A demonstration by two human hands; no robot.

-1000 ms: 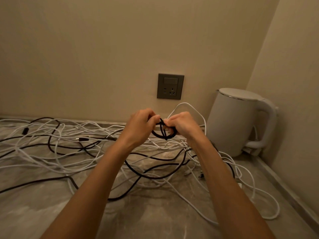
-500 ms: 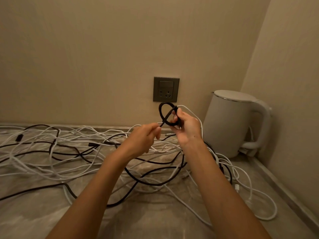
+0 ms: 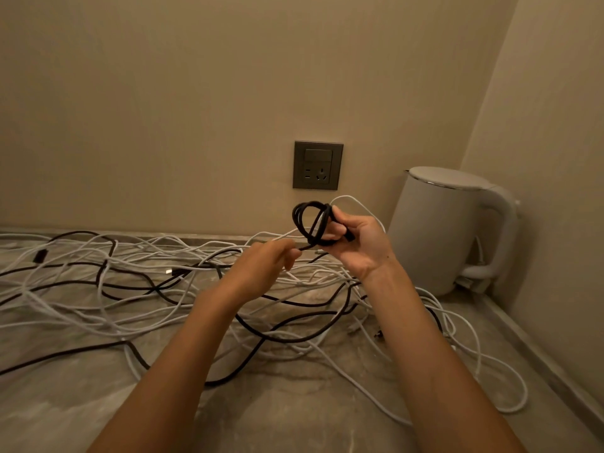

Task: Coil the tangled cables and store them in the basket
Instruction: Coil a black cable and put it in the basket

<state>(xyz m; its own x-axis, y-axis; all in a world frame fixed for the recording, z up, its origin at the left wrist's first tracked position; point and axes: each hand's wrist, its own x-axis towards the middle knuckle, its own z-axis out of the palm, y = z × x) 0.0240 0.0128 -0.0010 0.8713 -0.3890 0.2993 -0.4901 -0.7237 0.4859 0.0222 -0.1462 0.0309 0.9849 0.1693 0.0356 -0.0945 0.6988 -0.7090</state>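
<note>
Just below the socket (image 3: 317, 165), head view: the right hand (image 3: 356, 243) grips a small black coil (image 3: 312, 223), its loops upright. The coil's loose tail (image 3: 304, 247) runs down and left, away from the socket, into the left hand (image 3: 264, 266), which pinches it. The tangle (image 3: 130, 282) sprawls farther left. The left hand is nearer the slack and likely feeds the next loop. No basket is in view.

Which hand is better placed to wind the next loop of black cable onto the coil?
Probably left. The left hand pinches the loose strand just below the black coil, while the right hand grips the coil's loops.
</note>
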